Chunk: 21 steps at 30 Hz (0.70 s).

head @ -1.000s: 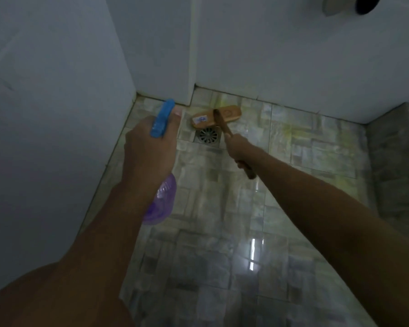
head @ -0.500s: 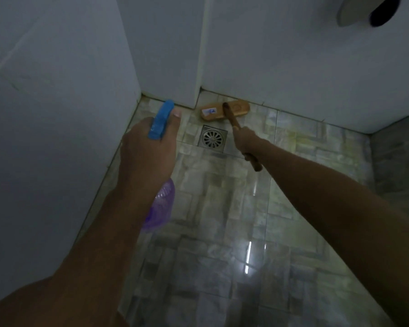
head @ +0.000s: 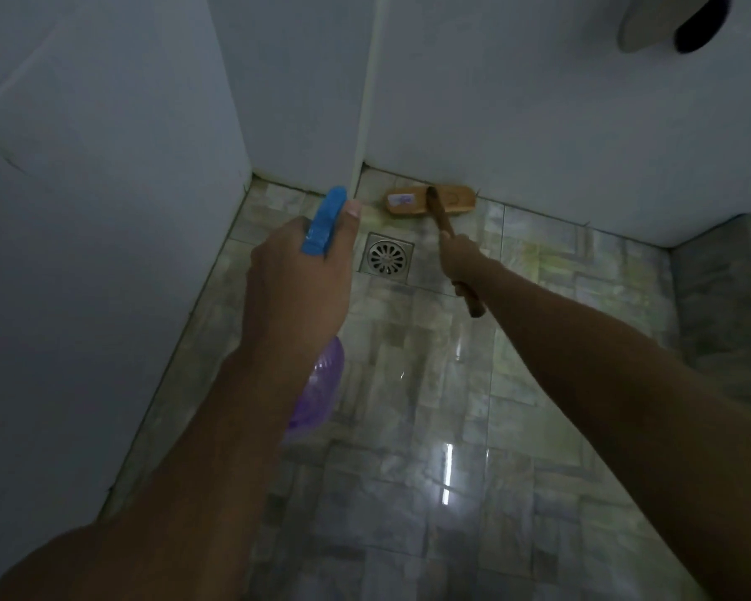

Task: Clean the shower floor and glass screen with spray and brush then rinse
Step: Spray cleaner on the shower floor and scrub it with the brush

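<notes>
1. Brush (head: pixel 456 199) has moved back since a second ago: then it sat right at the far edge of the drain (head: pixel 386 256), now it is up against the base of the back wall (head: pixel 538 123). The drain is fully exposed.
2. Right hand (head: pixel 460 255): fingers curled round the wooden handle (head: pixel 473 302) about mid-length, arm stretched out. The handle butt sticks out below the hand, toward the camera.
3. Brush details: wooden block, lying on the floor (head: pixel 365 514) with its long side along the wall. Small pale label on the left half of its back. Bristles not visible from this angle.
4. Left hand (head: pixel 295 288): wrapped round the neck of the spray bottle (head: pixel 317 388), in roughly the same spot as before. Thumb (head: pixel 351 210) lies along the right side of the blue trigger head (head: pixel 326 219), which points toward the far corner. The trigger finger is hidden, so I cannot tell whether it is squeezing.
5. Bottle: translucent purple body hangs under the wrist, held off the floor.
6. Drain: square metal grate with radial slots, between the two hands, near side of the brush.
7. Floor: marbled tiles with a wet sheen and a bright vertical light streak near the centre.
8. Left wall (head: pixel 83 253) is pale and plain. Top right there is a round grey fixture (head: pixel 651 23) with a dark part, cut off by the frame edge; cannot tell what it is.
</notes>
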{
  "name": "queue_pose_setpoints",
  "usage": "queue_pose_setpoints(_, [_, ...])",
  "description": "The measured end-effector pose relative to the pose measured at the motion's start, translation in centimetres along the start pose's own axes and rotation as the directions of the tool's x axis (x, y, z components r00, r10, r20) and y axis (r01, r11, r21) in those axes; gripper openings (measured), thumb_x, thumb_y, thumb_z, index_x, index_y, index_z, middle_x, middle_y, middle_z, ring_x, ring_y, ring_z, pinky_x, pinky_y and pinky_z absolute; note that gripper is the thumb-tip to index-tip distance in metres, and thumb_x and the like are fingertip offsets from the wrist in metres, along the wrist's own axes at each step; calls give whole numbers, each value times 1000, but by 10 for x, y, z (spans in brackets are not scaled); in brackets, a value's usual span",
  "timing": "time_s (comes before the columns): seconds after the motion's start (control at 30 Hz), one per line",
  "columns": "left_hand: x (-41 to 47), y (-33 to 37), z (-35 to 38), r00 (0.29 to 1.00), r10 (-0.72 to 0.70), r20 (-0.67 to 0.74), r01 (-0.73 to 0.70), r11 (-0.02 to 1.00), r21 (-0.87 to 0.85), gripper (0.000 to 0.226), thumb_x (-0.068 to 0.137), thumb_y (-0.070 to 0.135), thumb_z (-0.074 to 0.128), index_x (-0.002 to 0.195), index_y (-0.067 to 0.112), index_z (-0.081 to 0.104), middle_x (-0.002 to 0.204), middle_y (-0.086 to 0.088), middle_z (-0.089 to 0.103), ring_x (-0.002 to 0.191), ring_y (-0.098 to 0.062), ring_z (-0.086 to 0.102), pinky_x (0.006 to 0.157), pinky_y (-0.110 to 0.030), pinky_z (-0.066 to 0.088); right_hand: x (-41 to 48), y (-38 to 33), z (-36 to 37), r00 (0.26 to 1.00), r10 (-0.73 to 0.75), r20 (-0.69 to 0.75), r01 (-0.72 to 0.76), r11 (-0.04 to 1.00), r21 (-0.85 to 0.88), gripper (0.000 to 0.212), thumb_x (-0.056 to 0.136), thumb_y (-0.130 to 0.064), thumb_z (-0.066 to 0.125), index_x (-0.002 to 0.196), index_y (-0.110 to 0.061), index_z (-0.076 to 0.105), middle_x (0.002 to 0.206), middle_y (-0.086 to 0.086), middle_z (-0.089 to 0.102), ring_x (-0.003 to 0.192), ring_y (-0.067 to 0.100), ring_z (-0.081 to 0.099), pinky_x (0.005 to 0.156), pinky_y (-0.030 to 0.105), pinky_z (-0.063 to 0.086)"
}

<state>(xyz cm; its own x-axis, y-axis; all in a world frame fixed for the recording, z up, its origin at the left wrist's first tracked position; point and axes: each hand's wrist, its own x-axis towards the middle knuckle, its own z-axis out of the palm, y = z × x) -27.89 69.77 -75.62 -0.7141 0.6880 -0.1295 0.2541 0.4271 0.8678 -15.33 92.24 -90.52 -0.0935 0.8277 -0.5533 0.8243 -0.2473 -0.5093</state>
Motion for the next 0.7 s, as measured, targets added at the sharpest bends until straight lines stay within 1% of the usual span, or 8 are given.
queue_pose_setpoints(0.1, [1, 0, 2, 1000, -4, 8, 4, 1000, -13, 55, 98, 62, 46, 66, 17, 49, 63, -8, 57, 64, -33, 69, 65, -51, 58, 28, 14, -33, 989, 148, -30, -147, 989, 34, 33, 108, -38, 35, 104, -8, 50, 74, 9, 49, 56, 20, 44, 50, 33, 42])
queue_pose_setpoints(0.2, [-1, -4, 2, 1000, -12, 18, 12, 1000, -20, 55, 98, 61, 47, 67, 16, 50, 64, -7, 57, 66, -32, 69, 65, -47, 57, 46, 2, -36, 946, 318, 58, -312, 945, -92, 36, 102, -39, 53, 80, -11, 53, 70, 0, 43, 81, 10, 59, 78, 35, 44])
queue_pose_setpoints(0.23, [0, -6, 1, 1000, -10, 23, 11, 1000, -20, 56, 98, 61, 47, 67, 15, 50, 64, -8, 57, 66, -33, 69, 66, -48, 57, 48, 0, -27, 946, 305, 112, -290, 947, -138, 32, 102, -39, 53, 82, -14, 56, 71, -2, 43, 105, 8, 61, 87, 35, 44])
queue_pose_setpoints(0.3, [1, -11, -1, 999, -17, 29, 17, 1000, -7, 59, 97, 64, 48, 67, 14, 53, 64, -9, 59, 65, -35, 69, 67, -53, 59, 39, -2, -5, 967, 216, 134, -199, 971, -132, 31, 106, -33, 44, 118, -11, 63, 92, 1, 60, 133, 18, 51, 99, 33, 45])
queue_pose_setpoints(0.37, [5, -12, -1, 1000, -14, 19, 14, 1000, 17, 61, 95, 67, 48, 68, 12, 55, 65, -12, 61, 64, -35, 69, 68, -55, 59, 22, -9, 18, 989, 70, 128, -56, 992, -110, 43, 109, -26, 33, 142, -2, 48, 133, 14, 59, 125, 26, 55, 85, 27, 52])
queue_pose_setpoints(0.4, [6, -11, 0, 1000, -14, 13, 13, 1000, 25, 62, 95, 68, 48, 67, 13, 54, 65, -13, 61, 64, -36, 68, 68, -56, 58, 12, -14, 25, 994, 13, 109, -8, 999, -45, 44, 109, -23, 31, 143, 0, 45, 137, 17, 56, 117, 27, 58, 71, 22, 53])
queue_pose_setpoints(0.53, [5, -8, 11, 999, -24, 48, 23, 999, 24, 57, 97, 64, 48, 67, 15, 52, 67, -13, 61, 67, -36, 69, 68, -54, 59, -31, 9, 48, 996, -52, 68, 49, 998, 43, 39, 108, -36, 35, 118, -5, 56, 98, 10, 62, 75, 20, 59, 56, 30, 48])
queue_pose_setpoints(0.7, [3, -5, 19, 993, -57, 100, 57, 998, 3, 53, 99, 59, 48, 68, 17, 52, 64, -7, 59, 57, -27, 68, 36, -19, 41, -85, 91, 10, 996, 64, 63, -64, 998, 2, 44, 106, -50, 30, 110, -13, 52, 90, 8, 59, 67, 21, 57, 48, 30, 45])
